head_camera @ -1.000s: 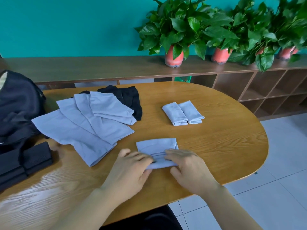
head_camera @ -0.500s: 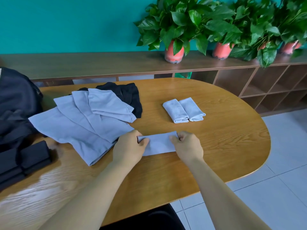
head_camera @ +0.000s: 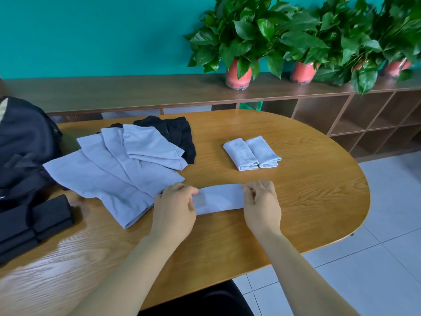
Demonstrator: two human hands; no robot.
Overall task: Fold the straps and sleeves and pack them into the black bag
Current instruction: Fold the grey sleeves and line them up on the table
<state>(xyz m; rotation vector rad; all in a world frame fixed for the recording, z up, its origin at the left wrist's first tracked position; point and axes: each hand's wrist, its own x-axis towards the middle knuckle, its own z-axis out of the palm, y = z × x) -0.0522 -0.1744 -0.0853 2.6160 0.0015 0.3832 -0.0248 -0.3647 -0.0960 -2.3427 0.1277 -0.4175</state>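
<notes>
Two hands hold one grey sleeve point(head_camera: 219, 199) on the table point(head_camera: 307, 201), near its front edge. The left hand point(head_camera: 175, 206) pinches the sleeve's left end, its fingers curled over the cloth. The right hand point(head_camera: 262, 201) pinches the right end between thumb and curled fingertips. The sleeve lies as a short folded band between them, flat on the wood.

Just left of it, touching the left hand, is a pile point(head_camera: 114, 174) of unfolded grey sleeves, fanned out and overlapping. A black cloth point(head_camera: 180, 135) lies under the pile's far end. Behind the held sleeve and apart from it, a folded pair point(head_camera: 250, 153) of grey sleeves lies side by side, touching each other.

The bag point(head_camera: 22, 144) sits at the table's left edge, partly cut off by the frame. In front of it lie black folded straps point(head_camera: 34, 222), packed close together.

Beyond the table a wooden shelf point(head_camera: 136, 92) runs along a teal wall, with plants point(head_camera: 239, 42) in red pots on top.
</notes>
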